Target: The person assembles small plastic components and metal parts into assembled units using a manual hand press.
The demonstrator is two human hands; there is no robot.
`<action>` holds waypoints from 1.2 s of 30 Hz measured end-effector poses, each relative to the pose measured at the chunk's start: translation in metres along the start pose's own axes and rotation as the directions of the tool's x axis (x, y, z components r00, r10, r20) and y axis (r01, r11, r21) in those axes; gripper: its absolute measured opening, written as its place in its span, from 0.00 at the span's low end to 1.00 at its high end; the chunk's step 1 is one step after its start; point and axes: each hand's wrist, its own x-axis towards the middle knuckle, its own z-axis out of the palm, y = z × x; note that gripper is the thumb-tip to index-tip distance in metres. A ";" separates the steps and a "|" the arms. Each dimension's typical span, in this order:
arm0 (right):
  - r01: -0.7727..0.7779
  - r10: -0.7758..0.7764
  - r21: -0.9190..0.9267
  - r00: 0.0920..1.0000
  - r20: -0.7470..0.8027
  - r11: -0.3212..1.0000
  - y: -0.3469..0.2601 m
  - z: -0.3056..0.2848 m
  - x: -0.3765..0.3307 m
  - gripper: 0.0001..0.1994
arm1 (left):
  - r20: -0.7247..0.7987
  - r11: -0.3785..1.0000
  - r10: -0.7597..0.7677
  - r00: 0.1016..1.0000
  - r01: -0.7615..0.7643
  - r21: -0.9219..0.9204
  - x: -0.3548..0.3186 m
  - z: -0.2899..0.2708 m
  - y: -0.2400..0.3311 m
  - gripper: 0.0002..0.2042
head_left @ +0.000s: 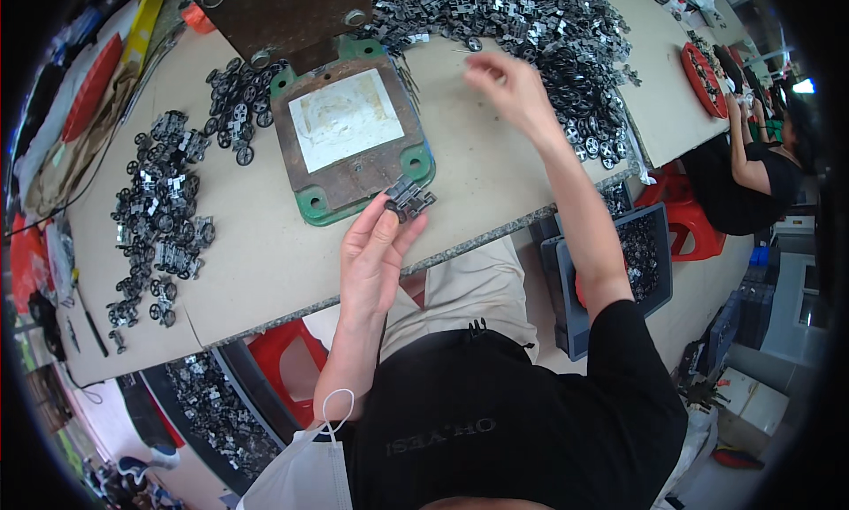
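1. Shirt (522, 413) nearest, below the hands.
2. Left hand (371, 258) pinches the part (409, 198) at the press's (347, 121) near edge.
3. Right hand (516, 92), loosely curled, near the heap (566, 68); grip unclear.
4. Probably mid-assembly; the next move calls for steady alignment.

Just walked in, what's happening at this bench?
The person's left hand holds a small dark wheeled piece at the near edge of a green-cornered metal plate. The right hand is raised near a heap of loose metal parts; whether it grips anything is unclear. More wheeled pieces lie piled to the left.
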 end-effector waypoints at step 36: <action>0.152 -0.097 -0.344 0.980 0.172 0.926 0.019 0.012 0.022 0.11 | 0.053 0.998 -0.048 0.997 0.050 -0.043 -0.001 -0.001 -0.001 0.14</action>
